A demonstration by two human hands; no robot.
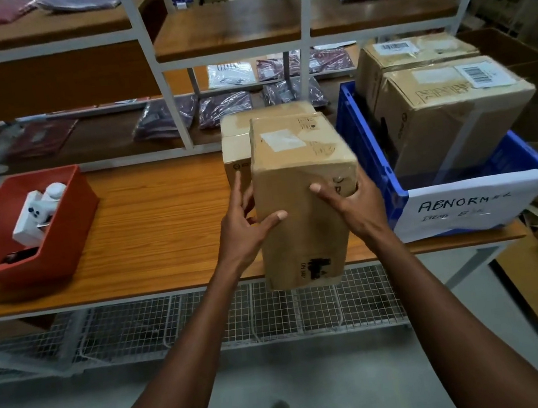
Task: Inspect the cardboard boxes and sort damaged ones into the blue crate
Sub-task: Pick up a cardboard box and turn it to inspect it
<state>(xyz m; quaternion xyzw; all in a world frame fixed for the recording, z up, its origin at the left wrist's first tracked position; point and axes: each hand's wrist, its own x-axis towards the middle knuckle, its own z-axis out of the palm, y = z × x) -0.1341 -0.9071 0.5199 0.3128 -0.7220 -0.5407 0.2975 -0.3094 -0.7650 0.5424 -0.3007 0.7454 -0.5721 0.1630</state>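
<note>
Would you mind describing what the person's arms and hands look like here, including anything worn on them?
Both forearms are bare right down to the bottom of the picture: no sleeves or cuffs show. The left hand and the right hand wear no gloves, and no watch, bracelet or ring can be seen on the wrists or fingers. The fingernails are short and unpainted.

wooden table (160, 218) carries red bin (68, 223), blue crate (367, 156) and a cardboard box (235, 150).

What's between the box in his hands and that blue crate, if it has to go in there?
Nothing stands between the held box and the blue crate just to its right. But two boxes already fill the crate's far part; only the near end looks free.
</note>
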